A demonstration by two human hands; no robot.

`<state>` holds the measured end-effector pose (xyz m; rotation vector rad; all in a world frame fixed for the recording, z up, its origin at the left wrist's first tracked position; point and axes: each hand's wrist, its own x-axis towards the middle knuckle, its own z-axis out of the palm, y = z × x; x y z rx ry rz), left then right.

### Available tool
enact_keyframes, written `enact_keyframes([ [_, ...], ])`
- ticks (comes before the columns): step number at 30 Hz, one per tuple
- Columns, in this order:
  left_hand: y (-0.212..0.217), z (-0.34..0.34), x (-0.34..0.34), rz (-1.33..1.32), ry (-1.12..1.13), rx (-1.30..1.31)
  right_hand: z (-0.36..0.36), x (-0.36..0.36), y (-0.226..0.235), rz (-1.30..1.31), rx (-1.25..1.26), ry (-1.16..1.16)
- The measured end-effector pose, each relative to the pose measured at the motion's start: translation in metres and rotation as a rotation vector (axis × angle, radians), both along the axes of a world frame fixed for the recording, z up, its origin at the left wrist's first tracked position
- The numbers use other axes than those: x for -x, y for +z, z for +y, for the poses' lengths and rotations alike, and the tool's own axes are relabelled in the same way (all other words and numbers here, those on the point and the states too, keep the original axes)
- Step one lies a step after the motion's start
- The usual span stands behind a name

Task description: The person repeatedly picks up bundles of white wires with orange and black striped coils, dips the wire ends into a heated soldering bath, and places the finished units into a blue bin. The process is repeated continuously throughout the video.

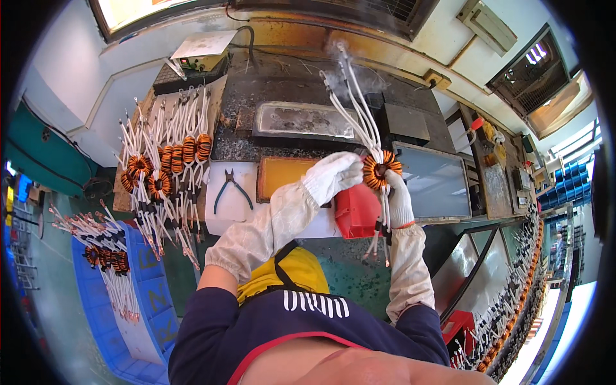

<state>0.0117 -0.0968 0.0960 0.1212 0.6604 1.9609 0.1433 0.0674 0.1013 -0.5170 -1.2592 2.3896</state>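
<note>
My right hand point(399, 200), in a white glove, grips a ring-shaped coil point(382, 169) wound with orange-copper wire. From the coil, several long white leads point(354, 106) rise up and away, with wisps of smoke about their far tips. More leads point(385, 221) with black sleeves and copper-coloured ends hang below the coil. My left hand point(335, 174), also gloved, is closed against the coil's left edge; whatever its curled fingers hold is hidden. Under the coil and between my hands stands a red container point(356, 212).
Ahead lies a metal-rimmed trough point(305, 120) with a silvery surface, and nearer an amber-filled tray point(276, 176). Pliers point(232, 189) rest left of it. Finished-looking coils point(159, 168) are bunched at left, others in a blue crate point(151, 282). A grey-topped box point(435, 179) stands right.
</note>
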Motion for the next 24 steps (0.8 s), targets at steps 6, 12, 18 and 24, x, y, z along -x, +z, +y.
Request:
enact_keyframes([
  [6,-0.045,-0.058,-0.023,0.015,-0.095,0.120,0.006,0.035,-0.027,0.224,0.408,0.038],
  [12,-0.064,-0.105,-0.042,-0.066,-0.034,0.234,0.026,0.060,-0.057,0.240,0.558,0.097],
  [18,-0.079,-0.118,-0.048,-0.120,0.022,0.164,0.026,0.073,-0.059,0.180,0.531,0.074],
  [24,-0.081,-0.114,-0.058,-0.149,-0.010,0.115,0.030,0.074,-0.065,0.173,0.573,0.113],
])
